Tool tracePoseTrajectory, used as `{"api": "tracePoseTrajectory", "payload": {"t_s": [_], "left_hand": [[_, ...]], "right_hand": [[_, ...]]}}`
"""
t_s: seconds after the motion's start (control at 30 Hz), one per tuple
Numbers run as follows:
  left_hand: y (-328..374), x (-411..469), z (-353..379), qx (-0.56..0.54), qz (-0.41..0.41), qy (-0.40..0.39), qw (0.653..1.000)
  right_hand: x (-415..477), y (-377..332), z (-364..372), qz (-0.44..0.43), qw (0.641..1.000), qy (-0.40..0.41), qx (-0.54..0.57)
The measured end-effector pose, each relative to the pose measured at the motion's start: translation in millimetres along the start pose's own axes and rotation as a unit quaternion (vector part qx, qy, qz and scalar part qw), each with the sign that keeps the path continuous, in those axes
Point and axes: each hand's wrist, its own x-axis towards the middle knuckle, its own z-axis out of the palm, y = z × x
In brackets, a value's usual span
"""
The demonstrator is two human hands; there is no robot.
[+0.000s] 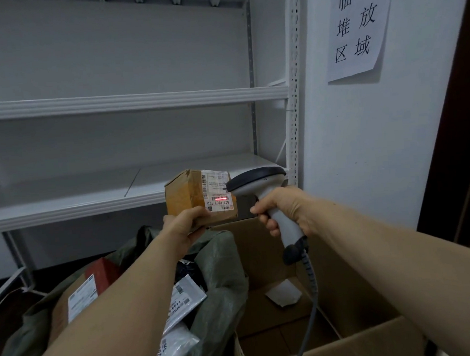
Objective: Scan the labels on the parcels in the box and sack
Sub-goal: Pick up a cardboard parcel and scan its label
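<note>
Sitting at 7 o'clock, green sack (221, 273) w/ more parcels (182, 298). L grip (183, 227) holds small brown parcel (185, 196) at ctr, label (218, 191) at its 3 o'clock lit red. R grip (286, 210) wraps scanner (256, 177) handle, just beside label. Open box (263, 248) at 5 o'clock.

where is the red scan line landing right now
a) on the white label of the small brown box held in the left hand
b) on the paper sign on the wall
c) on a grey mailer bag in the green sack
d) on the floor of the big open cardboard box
a: the red scan line sits on the barcode of the white label on the small brown box, which the left hand holds up while the right hand aims the scanner at it.
</note>
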Motion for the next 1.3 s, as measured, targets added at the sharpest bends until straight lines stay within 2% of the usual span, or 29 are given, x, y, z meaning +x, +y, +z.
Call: {"api": "tracePoseTrajectory", "payload": {"t_s": [0.4, 0.57, 0.77, 0.97, 1.3], "left_hand": [[-1.1, -12.0, 1.0, 0.027, 0.000, 0.006, 1.000], [4.3, -15.4, -4.7, 0.060, 0.023, 0.013, 0.998], [21.4, -14.9, -14.9, 0.143, 0.047, 0.015, 0.989], [28.1, -16.9, -19.7, 0.201, 0.055, 0.022, 0.978], [28.7, -15.8, -29.5, 0.203, 0.050, 0.030, 0.977]], "right_hand": [[3.6, 6.1, 2.6, 0.000, 1.000, 0.000, -0.023], [6.4, 11.2, 2.5, -0.063, 0.994, -0.007, -0.090], [4.9, 14.6, 2.3, -0.137, 0.968, 0.022, -0.211], [8.1, 15.6, 5.8, -0.170, 0.955, 0.024, -0.240], [11.9, 17.0, 8.9, -0.188, 0.949, 0.021, -0.253]]}}
